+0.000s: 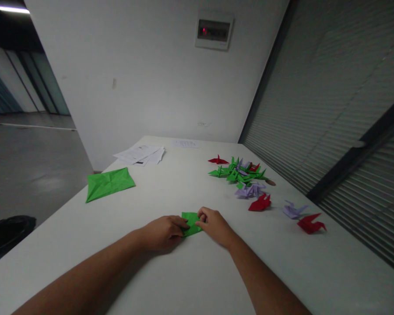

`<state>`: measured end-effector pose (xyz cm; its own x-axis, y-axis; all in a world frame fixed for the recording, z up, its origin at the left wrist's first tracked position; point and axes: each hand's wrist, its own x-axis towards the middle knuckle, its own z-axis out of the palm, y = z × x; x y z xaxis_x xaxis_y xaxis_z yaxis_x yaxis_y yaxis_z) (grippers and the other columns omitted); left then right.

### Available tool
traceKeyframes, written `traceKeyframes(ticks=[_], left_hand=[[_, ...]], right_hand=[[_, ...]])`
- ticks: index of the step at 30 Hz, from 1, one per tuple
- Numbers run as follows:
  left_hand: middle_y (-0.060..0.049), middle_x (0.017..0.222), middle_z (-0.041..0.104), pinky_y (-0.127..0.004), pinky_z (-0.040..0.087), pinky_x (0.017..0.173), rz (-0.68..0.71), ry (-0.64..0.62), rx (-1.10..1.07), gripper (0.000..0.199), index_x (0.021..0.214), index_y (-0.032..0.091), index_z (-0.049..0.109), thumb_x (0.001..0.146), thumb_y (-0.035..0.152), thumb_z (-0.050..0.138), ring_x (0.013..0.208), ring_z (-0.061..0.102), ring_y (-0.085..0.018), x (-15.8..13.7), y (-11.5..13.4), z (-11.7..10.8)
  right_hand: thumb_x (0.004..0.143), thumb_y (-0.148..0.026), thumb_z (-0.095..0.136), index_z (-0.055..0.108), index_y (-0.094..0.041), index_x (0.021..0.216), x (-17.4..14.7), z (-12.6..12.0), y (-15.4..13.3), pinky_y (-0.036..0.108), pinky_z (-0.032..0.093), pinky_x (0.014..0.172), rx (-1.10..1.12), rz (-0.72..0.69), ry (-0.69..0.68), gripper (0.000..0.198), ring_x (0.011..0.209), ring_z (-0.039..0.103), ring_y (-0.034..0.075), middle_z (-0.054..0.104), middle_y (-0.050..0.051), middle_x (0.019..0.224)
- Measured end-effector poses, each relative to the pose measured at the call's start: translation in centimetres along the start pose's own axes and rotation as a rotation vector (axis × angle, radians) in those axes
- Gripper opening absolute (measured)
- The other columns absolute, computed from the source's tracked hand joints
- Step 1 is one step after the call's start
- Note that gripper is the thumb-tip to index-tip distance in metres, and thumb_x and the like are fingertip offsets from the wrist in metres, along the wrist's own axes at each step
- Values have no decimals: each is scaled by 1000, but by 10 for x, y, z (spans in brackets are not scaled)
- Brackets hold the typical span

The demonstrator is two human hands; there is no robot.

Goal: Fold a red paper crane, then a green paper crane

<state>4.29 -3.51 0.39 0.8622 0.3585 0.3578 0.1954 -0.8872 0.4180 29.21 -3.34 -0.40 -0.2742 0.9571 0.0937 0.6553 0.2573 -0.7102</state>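
Note:
A small folded piece of green origami paper (191, 222) lies on the white table in front of me. My left hand (162, 232) grips its left side, the index finger on top and the thumb by the lower edge. At the opposite side, my right hand (216, 224) has its fingers curled over the right edge in a pinch. Parts of both paper edges are hidden under my fingers.
A larger green paper sheet (110, 183) rests at the table's left edge. Printed papers (139, 154) lie farther back. On the right are a pile of green paper cranes (238, 173), a lilac crane (294, 211) and a red crane (311, 224). A black bin (9, 234) stands left.

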Motion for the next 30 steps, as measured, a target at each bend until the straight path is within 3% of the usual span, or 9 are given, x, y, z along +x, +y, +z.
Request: traceKeyframes(ticks=[5,8,11,15,20,22,27,30], left_hand=[[-11,102,73,-34,55,91,-32,-6,-22,18,81,18,71,86,6,59,103,68,-24,-2,-3,4],[-9,97,72,-33,55,85,-96,-7,-18,21,102,18,71,86,10,62,93,67,-22,-2,0,2],[-11,105,70,-34,54,87,-100,-24,-5,33,119,19,68,86,15,66,96,66,-24,-1,4,0],[-12,100,68,-32,53,85,-44,-43,39,19,102,18,73,89,12,61,94,65,-24,1,8,0],[-11,98,69,-31,53,83,-3,-53,51,17,87,18,72,88,7,59,92,65,-23,2,10,-2],[-11,99,69,-31,53,85,2,-58,43,18,86,18,72,89,7,58,93,66,-23,2,10,-4],[-11,101,70,-32,53,85,-23,-84,55,20,106,19,73,91,13,60,92,66,-22,1,10,-6],[-11,100,70,-30,53,84,-4,-70,53,20,96,19,74,90,8,58,93,66,-22,1,9,-5]], right_hand=[[77,-11,78,65,-18,84,2,3,3,23,37,59,-47,11,12,16,62,57,13,64,-4,68],[77,-11,78,65,-18,83,2,5,5,24,38,59,-74,4,17,15,62,59,13,66,-3,68],[78,-13,78,66,-18,82,2,4,5,24,38,60,-123,-10,27,14,62,60,14,66,-3,68],[79,-20,81,66,-19,81,2,2,5,26,36,59,-211,-8,35,15,63,58,16,65,-2,66],[78,-28,85,65,-19,80,2,1,9,27,35,62,-319,-15,92,22,74,59,20,65,1,69],[78,-30,85,64,-20,80,2,0,9,27,35,63,-346,-17,103,24,75,59,21,65,2,71],[78,-31,86,64,-20,80,0,-3,3,27,35,63,-358,5,84,25,76,59,21,65,2,72],[78,-30,86,63,-20,80,0,-4,0,27,34,62,-352,24,73,25,75,59,20,65,2,72]])
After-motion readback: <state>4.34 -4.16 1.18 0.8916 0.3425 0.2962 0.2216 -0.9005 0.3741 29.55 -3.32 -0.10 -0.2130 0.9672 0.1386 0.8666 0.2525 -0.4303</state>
